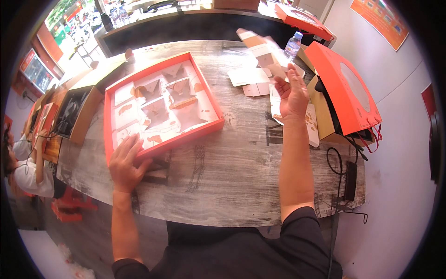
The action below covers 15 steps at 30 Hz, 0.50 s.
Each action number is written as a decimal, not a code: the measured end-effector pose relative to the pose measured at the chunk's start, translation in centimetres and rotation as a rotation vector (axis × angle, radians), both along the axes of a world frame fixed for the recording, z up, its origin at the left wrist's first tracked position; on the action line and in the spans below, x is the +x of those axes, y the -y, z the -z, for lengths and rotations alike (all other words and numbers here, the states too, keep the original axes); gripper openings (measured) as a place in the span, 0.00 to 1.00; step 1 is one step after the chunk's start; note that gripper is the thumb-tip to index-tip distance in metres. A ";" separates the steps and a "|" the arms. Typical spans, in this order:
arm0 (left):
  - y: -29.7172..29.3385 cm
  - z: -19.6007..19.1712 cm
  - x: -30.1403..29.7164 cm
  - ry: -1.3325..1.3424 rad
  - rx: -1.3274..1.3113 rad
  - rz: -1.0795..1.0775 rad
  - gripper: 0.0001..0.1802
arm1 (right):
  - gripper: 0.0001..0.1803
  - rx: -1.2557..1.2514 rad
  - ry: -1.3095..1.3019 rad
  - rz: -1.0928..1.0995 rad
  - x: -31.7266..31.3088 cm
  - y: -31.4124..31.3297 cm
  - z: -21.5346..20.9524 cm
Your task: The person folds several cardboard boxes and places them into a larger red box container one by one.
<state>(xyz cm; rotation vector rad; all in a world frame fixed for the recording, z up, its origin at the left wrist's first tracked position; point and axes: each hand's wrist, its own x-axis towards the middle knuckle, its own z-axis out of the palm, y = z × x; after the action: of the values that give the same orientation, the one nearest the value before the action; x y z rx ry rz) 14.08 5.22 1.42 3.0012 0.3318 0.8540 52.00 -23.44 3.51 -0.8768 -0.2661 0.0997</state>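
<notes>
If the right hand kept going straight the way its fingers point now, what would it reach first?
The right hand is raised, fingers pointing away toward the table's far side. Most likely it would first meet the small folded cardboard box blurred just beyond its fingertips, with the water bottle close behind, though depth is unclear.

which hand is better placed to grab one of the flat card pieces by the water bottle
Right, most likely. The right hand is raised and open just short of the flat card pieces near the water bottle, while the left hand rests on the orange tray.

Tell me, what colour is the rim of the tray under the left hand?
Orange-red rim, seen in the head view.
</notes>
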 end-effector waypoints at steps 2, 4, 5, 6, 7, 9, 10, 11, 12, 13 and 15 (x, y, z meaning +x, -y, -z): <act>0.2 -0.1 -0.3 0.004 -0.004 -0.012 0.31 | 0.20 0.025 0.013 0.025 -0.2 -0.1 -1.0; 0.1 0.2 -0.3 0.018 -0.003 -0.012 0.31 | 0.19 0.033 0.034 0.035 -1.0 -0.7 -1.4; 0.1 0.2 -0.5 0.020 0.000 -0.027 0.31 | 0.17 0.054 0.049 0.002 -0.8 -0.8 -1.2; 0.1 0.1 -0.3 0.023 0.001 -0.028 0.31 | 0.18 0.060 0.074 -0.050 -1.2 -0.9 -1.4; 0.2 0.1 -0.3 0.014 -0.005 -0.040 0.31 | 0.17 0.048 0.072 -0.066 -1.8 -1.3 -1.5; 0.4 0.0 -0.1 0.016 -0.012 -0.046 0.30 | 0.17 0.009 0.072 -0.114 -3.4 -2.0 -1.9; 0.4 -0.1 -0.1 0.025 -0.010 -0.047 0.29 | 0.17 -0.016 0.113 -0.172 -4.3 -2.8 -1.8; 0.4 -0.1 -0.3 0.045 -0.015 -0.039 0.29 | 0.18 -0.045 0.144 -0.217 -5.3 -3.8 -1.7; 0.5 -0.1 -0.2 0.050 -0.017 -0.034 0.29 | 0.18 -0.082 0.182 -0.251 -6.5 -4.5 -1.7; 0.6 -0.3 -0.2 0.054 -0.019 -0.027 0.29 | 0.19 -0.098 0.208 -0.308 -7.7 -5.2 -1.7; 0.1 0.0 -0.5 0.051 -0.021 -0.005 0.30 | 0.21 -0.190 0.319 -0.328 -10.5 -6.8 -1.1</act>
<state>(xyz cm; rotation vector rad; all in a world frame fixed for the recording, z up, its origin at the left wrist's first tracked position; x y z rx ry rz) 13.62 5.12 1.37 2.9549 0.3456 0.9199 41.50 -16.63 4.58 -1.0315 -0.7075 0.2948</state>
